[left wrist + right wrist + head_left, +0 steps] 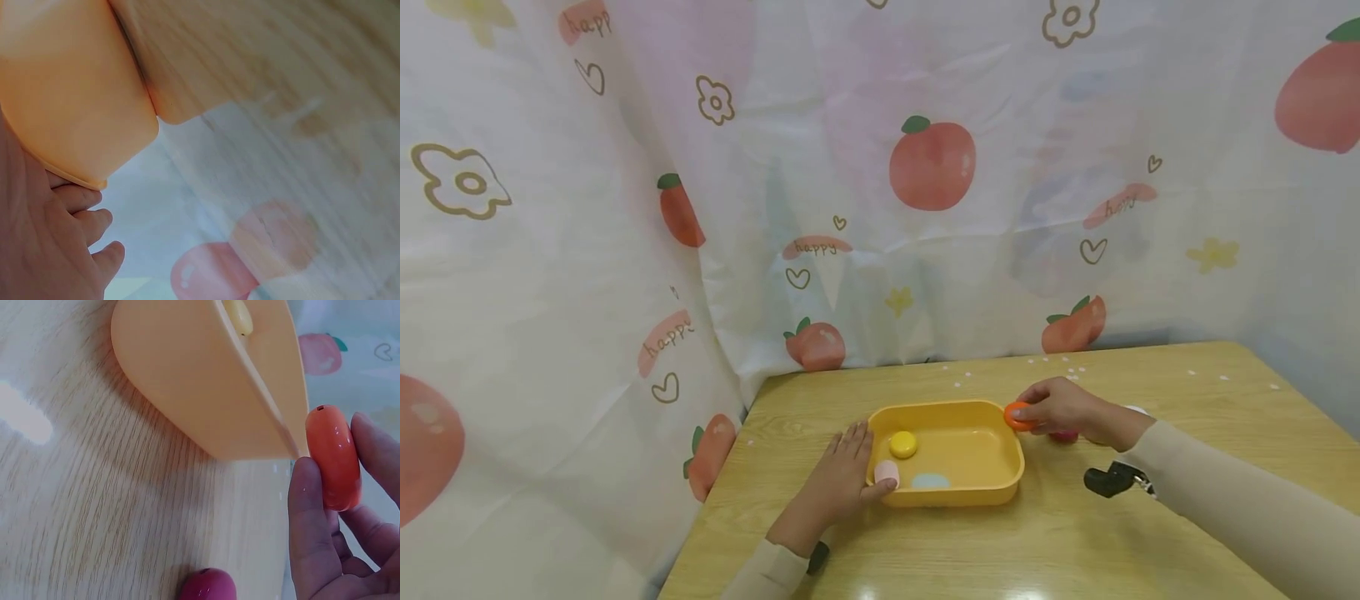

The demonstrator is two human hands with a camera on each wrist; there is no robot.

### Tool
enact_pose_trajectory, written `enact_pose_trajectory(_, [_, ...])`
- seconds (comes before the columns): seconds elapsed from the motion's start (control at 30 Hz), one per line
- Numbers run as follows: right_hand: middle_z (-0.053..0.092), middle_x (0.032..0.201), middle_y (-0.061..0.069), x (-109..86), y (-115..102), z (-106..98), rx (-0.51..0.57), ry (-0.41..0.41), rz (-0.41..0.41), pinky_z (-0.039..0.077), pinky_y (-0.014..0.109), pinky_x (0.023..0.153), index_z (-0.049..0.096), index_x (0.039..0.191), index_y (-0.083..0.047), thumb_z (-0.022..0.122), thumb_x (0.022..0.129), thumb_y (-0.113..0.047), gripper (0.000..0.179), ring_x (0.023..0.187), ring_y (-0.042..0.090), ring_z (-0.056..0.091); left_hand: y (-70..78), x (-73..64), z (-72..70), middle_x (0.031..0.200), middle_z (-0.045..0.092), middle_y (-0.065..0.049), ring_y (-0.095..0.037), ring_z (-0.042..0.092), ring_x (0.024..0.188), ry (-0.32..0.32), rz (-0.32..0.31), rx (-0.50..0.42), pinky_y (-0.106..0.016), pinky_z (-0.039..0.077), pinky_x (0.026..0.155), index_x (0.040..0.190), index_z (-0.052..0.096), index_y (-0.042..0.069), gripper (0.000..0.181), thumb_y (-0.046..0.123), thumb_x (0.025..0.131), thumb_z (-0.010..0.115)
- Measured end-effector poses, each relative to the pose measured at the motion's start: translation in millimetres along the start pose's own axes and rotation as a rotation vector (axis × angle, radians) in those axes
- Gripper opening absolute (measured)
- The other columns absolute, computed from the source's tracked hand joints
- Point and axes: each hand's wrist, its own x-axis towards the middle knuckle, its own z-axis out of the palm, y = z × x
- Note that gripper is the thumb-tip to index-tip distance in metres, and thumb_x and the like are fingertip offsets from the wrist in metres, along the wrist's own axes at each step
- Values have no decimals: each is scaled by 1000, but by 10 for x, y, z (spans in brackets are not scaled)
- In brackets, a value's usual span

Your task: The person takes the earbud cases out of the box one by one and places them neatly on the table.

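My right hand [1060, 408] pinches a glossy orange rounded bead [334, 456], with a small hole in its edge, between thumb and fingers. It holds the bead beside the right rim of a yellow-orange plastic tray [951, 497]. Along the tray's left side rests my left hand [842, 475], fingers straight and thumb spread across the front corner. Inside the tray are a yellow bead [903, 444], a pink piece [886, 473] and a pale blue piece [930, 481], the last two partly hidden by the front wall.
A magenta bead [208, 586] lies on the wooden table [925, 550], under the right hand in the head view. Behind the right wrist a white object [1137, 409] is partly hidden. Small white specks dot the table's far side. A fruit-printed curtain [865, 167] hangs behind.
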Motion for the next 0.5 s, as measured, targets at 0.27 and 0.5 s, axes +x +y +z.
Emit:
enact_pose_trajectory(0.27, [67, 103, 12, -37, 104, -162, 27, 0, -7, 54, 44, 84, 58, 120, 12, 72, 90, -16, 43, 91, 23, 66, 6, 28, 7, 160, 14, -15, -28, 10, 147, -15, -9, -7, -48, 11, 116, 154, 20, -1, 101, 78, 90, 18])
enact_pose_trajectory(0.5, [64, 107, 14, -46, 219, -318, 48, 26, 11, 55, 41, 82, 54, 123, 14, 74, 88, -17, 51, 92, 24, 67, 5, 10, -20, 159, 17, -18, -30, 14, 146, 18, 17, -24, -51, 14, 115, 152, 22, -4, 99, 74, 93, 24])
